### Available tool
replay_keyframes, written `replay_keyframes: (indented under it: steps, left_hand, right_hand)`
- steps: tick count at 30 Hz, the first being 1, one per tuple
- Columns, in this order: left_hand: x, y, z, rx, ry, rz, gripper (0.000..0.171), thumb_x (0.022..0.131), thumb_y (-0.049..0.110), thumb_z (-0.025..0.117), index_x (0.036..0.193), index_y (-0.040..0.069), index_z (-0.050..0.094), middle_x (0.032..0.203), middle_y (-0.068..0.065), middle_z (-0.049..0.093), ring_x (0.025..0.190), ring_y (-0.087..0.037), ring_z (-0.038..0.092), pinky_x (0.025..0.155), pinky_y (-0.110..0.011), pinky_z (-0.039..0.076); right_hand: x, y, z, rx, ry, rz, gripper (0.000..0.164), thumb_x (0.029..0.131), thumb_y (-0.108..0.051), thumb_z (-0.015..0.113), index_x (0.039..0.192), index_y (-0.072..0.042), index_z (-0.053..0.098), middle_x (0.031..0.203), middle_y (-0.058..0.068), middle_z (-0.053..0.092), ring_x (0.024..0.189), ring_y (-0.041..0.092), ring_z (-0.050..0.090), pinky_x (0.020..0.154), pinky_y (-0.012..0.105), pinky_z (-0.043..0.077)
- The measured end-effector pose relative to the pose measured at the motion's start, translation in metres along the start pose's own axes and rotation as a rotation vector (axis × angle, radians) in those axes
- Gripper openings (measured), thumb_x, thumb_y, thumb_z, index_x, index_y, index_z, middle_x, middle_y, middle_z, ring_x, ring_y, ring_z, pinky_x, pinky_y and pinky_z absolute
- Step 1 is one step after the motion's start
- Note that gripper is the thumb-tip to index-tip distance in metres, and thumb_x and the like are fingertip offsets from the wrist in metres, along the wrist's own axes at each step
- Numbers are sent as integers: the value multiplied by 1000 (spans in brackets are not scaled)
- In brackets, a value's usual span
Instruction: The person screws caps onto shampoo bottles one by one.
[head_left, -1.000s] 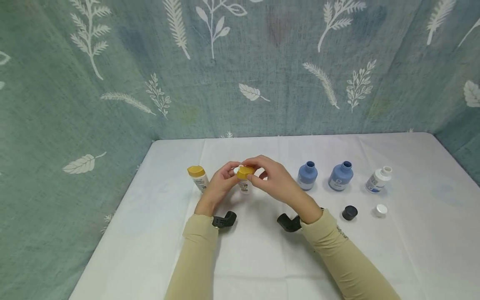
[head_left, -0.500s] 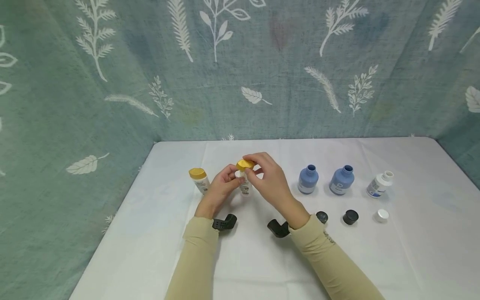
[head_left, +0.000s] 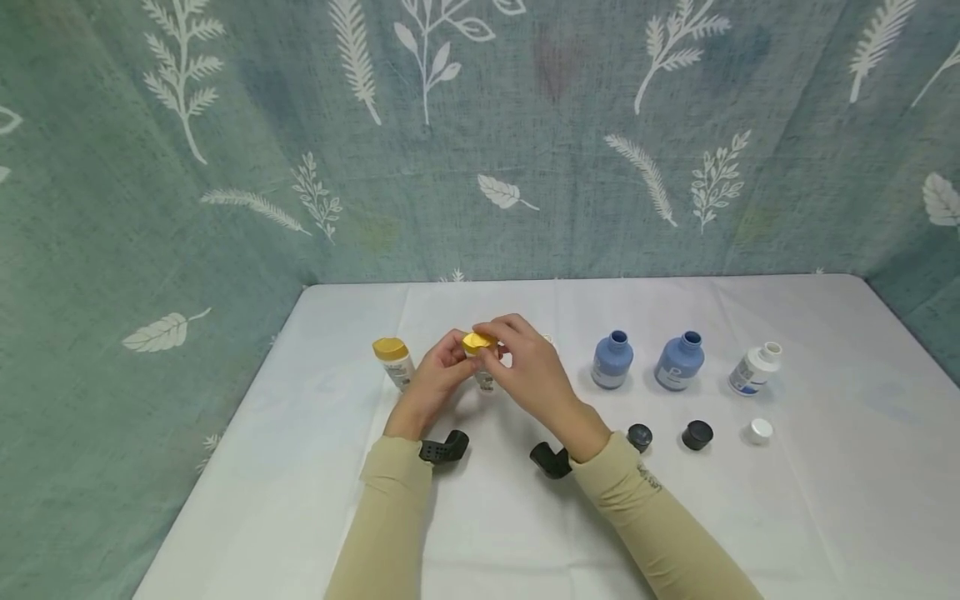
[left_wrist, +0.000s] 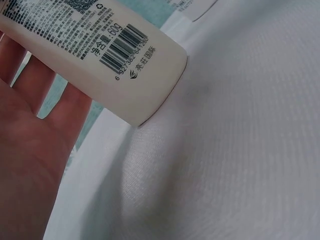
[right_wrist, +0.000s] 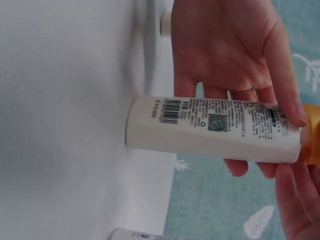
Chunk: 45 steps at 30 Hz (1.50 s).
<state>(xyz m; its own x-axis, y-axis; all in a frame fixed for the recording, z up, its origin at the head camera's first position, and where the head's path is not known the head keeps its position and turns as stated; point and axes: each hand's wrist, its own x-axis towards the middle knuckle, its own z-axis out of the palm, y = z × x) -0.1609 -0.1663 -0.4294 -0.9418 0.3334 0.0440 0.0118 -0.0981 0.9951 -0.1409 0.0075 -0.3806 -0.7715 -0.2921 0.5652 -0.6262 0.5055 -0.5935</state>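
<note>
A white bottle (right_wrist: 215, 130) with a barcode label stands on the table near its middle. My left hand (head_left: 435, 375) grips its upper part, the fingers passing behind it in the right wrist view. With my right hand (head_left: 536, 371) I pinch a yellow cap (head_left: 478, 341) at the bottle's top; a sliver of neck shows below the cap in the right wrist view. How far the cap is seated, I cannot tell. Left of my left hand is another white bottle with a yellow cap (head_left: 389, 349). A further white bottle (right_wrist: 142, 235) is mostly hidden behind my right hand in the head view.
To the right stand two blue bottles (head_left: 612, 362) and a white bottle (head_left: 753, 371), all uncapped. In front of them lie a black cap (head_left: 639, 437), a second black cap (head_left: 697, 434) and a white cap (head_left: 759, 431). A patterned cloth (head_left: 480, 150) hangs behind the table.
The yellow cap, first tilted beside the bottle's mouth, rose above it and then came down onto the top. My right hand shifted left with it, uncovering a black cap.
</note>
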Motion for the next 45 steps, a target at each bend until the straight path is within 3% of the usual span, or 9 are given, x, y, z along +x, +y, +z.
replay_keyframes:
  steps: [8,17,22,33,45]
  left_hand:
    - [-3,10,5,2,0,-2,17,86,6,58,101,9,50,102,-6,58,97,-18,52,88,-33,39]
    - [-6,16,8,29,-4,-6,18,87,9,58,103,7,51,105,-9,59,100,-21,52,91,-35,37]
    - [-5,14,7,18,-12,-13,20,87,9,58,106,7,51,107,-10,58,102,-22,52,92,-36,36]
    - [-1,-1,0,-1,7,-11,20,85,11,60,104,9,52,109,-8,58,104,-21,50,93,-36,36]
    - [-1,0,2,14,27,-31,29,83,21,64,106,8,51,110,-9,57,105,-21,48,93,-38,34]
  right_hand:
    - [-1,-1,1,-31,-12,25,25,84,-19,61,109,-15,62,100,-5,54,78,9,54,63,20,44]
    - [-1,-1,0,-37,-32,42,26,83,-20,63,108,-13,62,96,-5,53,78,10,54,67,19,44]
    - [-1,-1,-2,-45,-45,35,25,84,-20,62,108,-14,63,97,-6,52,79,8,53,66,19,44]
    - [1,-1,-7,-71,-43,-16,26,86,0,54,103,-15,67,95,-2,55,78,9,54,66,23,45]
    - [1,1,-6,-69,-44,-36,33,82,4,55,106,-15,66,102,-3,57,88,11,56,72,25,47]
